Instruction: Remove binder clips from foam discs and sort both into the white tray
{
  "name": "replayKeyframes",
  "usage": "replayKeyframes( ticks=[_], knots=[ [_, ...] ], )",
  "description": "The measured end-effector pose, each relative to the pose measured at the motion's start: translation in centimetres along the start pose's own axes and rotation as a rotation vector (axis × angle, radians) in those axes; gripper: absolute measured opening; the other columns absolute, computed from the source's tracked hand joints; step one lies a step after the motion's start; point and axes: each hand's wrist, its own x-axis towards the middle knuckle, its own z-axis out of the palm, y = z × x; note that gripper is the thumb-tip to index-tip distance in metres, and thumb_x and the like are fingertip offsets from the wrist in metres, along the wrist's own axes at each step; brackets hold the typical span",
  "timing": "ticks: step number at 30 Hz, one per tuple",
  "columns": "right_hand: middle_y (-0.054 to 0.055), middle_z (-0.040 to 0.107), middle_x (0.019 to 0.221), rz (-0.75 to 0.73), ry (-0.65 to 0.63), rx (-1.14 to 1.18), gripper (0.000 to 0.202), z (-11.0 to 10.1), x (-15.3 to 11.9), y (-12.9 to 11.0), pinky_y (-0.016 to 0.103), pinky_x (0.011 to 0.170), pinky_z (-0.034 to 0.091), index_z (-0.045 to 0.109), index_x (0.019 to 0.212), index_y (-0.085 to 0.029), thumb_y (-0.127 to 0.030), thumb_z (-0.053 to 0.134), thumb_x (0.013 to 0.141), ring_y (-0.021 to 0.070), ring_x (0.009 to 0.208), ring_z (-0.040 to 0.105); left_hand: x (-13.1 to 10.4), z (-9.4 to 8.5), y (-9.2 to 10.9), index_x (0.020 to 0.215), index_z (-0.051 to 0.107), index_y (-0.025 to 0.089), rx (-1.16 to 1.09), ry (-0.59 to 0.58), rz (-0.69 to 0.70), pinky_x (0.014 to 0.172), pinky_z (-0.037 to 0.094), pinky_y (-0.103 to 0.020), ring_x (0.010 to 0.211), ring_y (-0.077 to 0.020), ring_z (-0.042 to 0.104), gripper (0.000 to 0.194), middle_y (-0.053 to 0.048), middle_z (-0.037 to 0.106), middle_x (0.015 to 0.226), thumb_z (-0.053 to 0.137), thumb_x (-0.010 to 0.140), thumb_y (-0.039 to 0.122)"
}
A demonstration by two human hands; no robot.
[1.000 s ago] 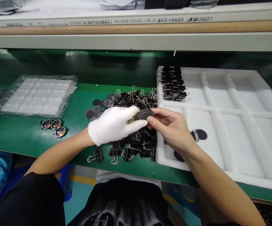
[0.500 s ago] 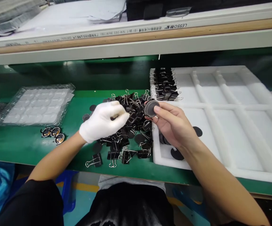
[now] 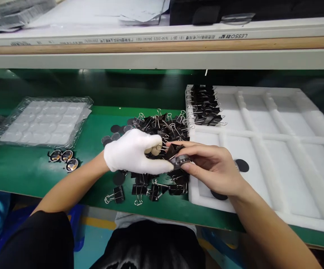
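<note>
A dark round part [image 3: 181,160] is held edge-on in the fingers of my bare right hand [image 3: 212,166]. My left hand [image 3: 138,151], in a white glove, meets it from the left, its thumb against the part. A black binder clip [image 3: 174,149] sits between the two hands, its wire handles by my gloved fingers; its exact contact with the part is hard to make out. Beneath and around my hands lies a heap of black binder clips [image 3: 153,190] on the green table [image 3: 94,175]. Dark discs [image 3: 115,129] lie left of the heap.
A white foam tray [image 3: 293,170] on the right has a row of clipped parts [image 3: 205,104] in its back left compartment and a dark disc [image 3: 242,165] nearer me. At left are a clear plastic tray [image 3: 38,123] and three small round parts [image 3: 72,164]. A shelf [image 3: 150,59] crosses behind.
The dark round part has been tilted from face-up to edge-on and lowered slightly. My left hand has moved right to meet it, and a binder clip now shows between my hands. The view has shifted slightly.
</note>
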Motion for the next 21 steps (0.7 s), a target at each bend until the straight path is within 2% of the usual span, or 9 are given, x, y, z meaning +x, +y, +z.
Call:
replayKeyframes(
  ticks=[2,4,7,9,11,15,17,19,21],
  knots=[
    [0.003,0.074,0.129,-0.01,-0.034,-0.021,0.027,-0.1,-0.1,0.0,0.028,0.1,0.062,0.08,0.112,-0.032,-0.013,0.075,0.093,0.0197,0.126,0.069,-0.1,0.2,-0.3,0.067,0.049,0.018,0.037,0.015,0.043,0.048,0.03,-0.022,0.048,-0.0057,0.04,0.04,0.006,0.049,0.054,0.069,0.082,0.049],
    [0.003,0.071,0.136,0.01,-0.035,-0.017,0.025,-0.2,-0.2,0.0,0.027,0.099,0.062,0.079,0.113,-0.032,-0.015,0.073,0.095,0.0202,0.13,0.066,-0.1,0.3,-0.6,0.068,0.05,0.018,0.096,0.028,0.018,0.047,0.028,-0.022,0.047,-0.0063,0.039,0.037,0.007,0.048,0.052,0.067,0.082,0.048],
    [0.003,0.068,0.141,0.076,0.045,-0.017,0.02,-0.7,0.0,-0.2,0.027,0.097,0.062,0.078,0.113,-0.03,-0.019,0.071,0.098,0.0196,0.127,0.068,0.0,0.0,-1.0,0.068,0.051,0.018,0.106,0.048,-0.034,0.047,0.028,-0.021,0.046,-0.0053,0.035,0.032,0.008,0.043,0.05,0.061,0.085,0.042],
    [0.003,0.076,0.122,0.123,0.128,-0.027,0.015,-1.3,0.3,-0.3,0.026,0.091,0.064,0.077,0.111,-0.029,-0.023,0.072,0.098,0.0164,0.107,0.076,0.2,-0.1,-1.0,0.066,0.052,0.017,0.079,0.072,-0.081,0.047,0.028,-0.02,0.046,-0.0048,0.033,0.032,0.008,0.04,0.049,0.058,0.087,0.04],
    [0.001,0.078,0.1,0.152,0.176,-0.054,0.011,-1.9,0.7,-0.4,0.024,0.078,0.065,0.076,0.108,-0.027,-0.026,0.074,0.097,0.0132,0.082,0.076,0.5,-0.2,-0.8,0.065,0.054,0.017,0.056,0.066,-0.131,0.048,0.03,-0.02,0.046,-0.005,0.034,0.034,0.007,0.041,0.048,0.056,0.088,0.042],
    [0.002,0.074,0.09,0.195,0.2,-0.151,0.016,-2.5,1.0,0.0,0.026,0.063,0.059,0.076,0.104,-0.024,-0.036,0.078,0.093,0.0117,0.066,0.067,0.7,-1.9,-1.3,0.064,0.059,0.017,0.02,-0.015,-0.227,0.05,0.034,-0.021,0.048,-0.0062,0.04,0.037,0.005,0.047,0.049,0.055,0.088,0.045],
    [0.002,0.073,0.09,0.248,0.196,-0.159,0.021,-2.5,0.7,0.2,0.028,0.062,0.057,0.076,0.103,-0.024,-0.041,0.079,0.091,0.0124,0.065,0.064,0.5,-4.0,-3.0,0.066,0.065,0.018,0.025,-0.013,-0.344,0.05,0.034,-0.023,0.049,-0.0074,0.044,0.044,0.003,0.052,0.052,0.052,0.091,0.051],
    [0.003,0.072,0.091,0.308,0.176,-0.119,0.025,-2.3,0.7,0.2,0.027,0.061,0.055,0.077,0.105,-0.024,-0.044,0.079,0.091,0.0121,0.065,0.062,-0.1,-6.4,-5.7,0.07,0.07,0.017,0.069,-0.004,-0.52,0.052,0.036,-0.024,0.053,-0.0086,0.049,0.058,0.0,0.059,0.058,0.044,0.096,0.062],
    [0.003,0.072,0.091,0.359,0.144,-0.029,0.029,-2.1,1.4,-0.1,0.026,0.059,0.052,0.076,0.111,-0.025,-0.046,0.079,0.091,0.0121,0.066,0.063,-1.1,-8.4,-9.1,0.069,0.072,0.018,0.189,-0.057,-0.785,0.053,0.038,-0.026,0.05,-0.01,0.049,0.067,-0.002,0.061,0.057,0.042,0.095,0.072]
  ],
)
